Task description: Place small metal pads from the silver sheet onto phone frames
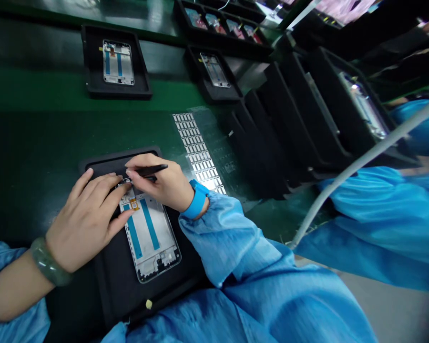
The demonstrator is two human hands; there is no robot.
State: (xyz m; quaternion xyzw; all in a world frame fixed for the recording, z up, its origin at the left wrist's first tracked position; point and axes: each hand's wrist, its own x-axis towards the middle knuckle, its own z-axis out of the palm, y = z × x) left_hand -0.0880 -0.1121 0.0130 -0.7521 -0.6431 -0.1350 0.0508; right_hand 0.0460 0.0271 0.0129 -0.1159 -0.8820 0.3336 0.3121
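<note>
Head view: pinching slim black tool [152, 169] between right fingers [139, 161], held narrow; resting left fingers [116, 196], spread wide, on phone frame [145, 233] inside black tray [114, 281], probably to keep it steady.

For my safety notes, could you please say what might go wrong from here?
The slim black tool in the right hand might slip and jab the nearby left hand. It could also nick the small orange flexible circuit on the silver rectangular phone frame. Uneven pressing might shift that frame on the black rectangular tray.
</note>
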